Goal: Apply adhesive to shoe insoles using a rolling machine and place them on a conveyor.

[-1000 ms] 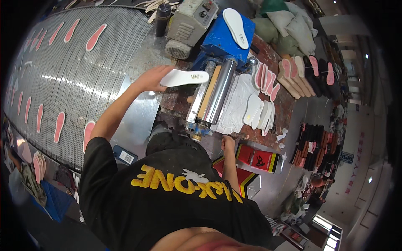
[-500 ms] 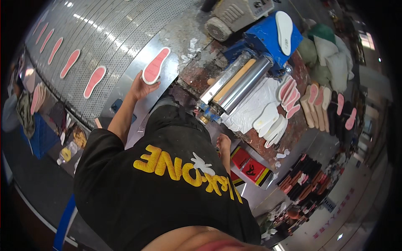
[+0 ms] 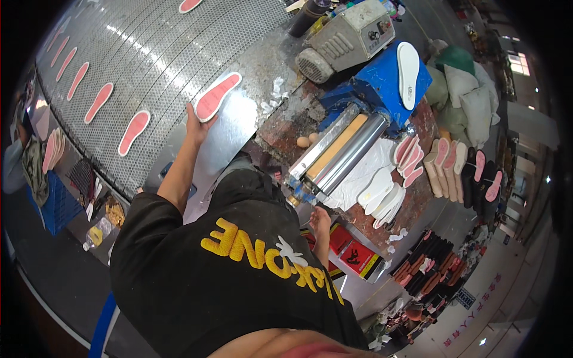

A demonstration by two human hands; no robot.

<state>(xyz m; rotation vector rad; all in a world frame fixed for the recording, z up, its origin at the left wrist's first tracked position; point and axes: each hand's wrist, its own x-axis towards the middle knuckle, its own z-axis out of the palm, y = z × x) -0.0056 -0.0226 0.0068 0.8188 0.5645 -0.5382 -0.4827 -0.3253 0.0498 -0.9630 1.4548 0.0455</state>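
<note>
Our left hand (image 3: pixel 200 122) pinches a pink-and-white shoe insole (image 3: pixel 219 95) by its near end above the shiny metal plate (image 3: pixel 234 127), probably so its pink face is left uncovered. Our right hand (image 3: pixel 320 221), loosely curled, is near the lower end of the roller machine (image 3: pixel 352 157); we cannot tell whether it holds anything. Farther out, similar insoles (image 3: pixel 133 132) lie spaced along the mesh conveyor (image 3: pixel 156 65), perhaps to avoid overlapping.

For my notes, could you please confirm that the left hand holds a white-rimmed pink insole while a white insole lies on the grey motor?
Not quite: the head view shows the white insole on the blue housing, not the grey motor; the left hand does hold the pink insole.
</note>
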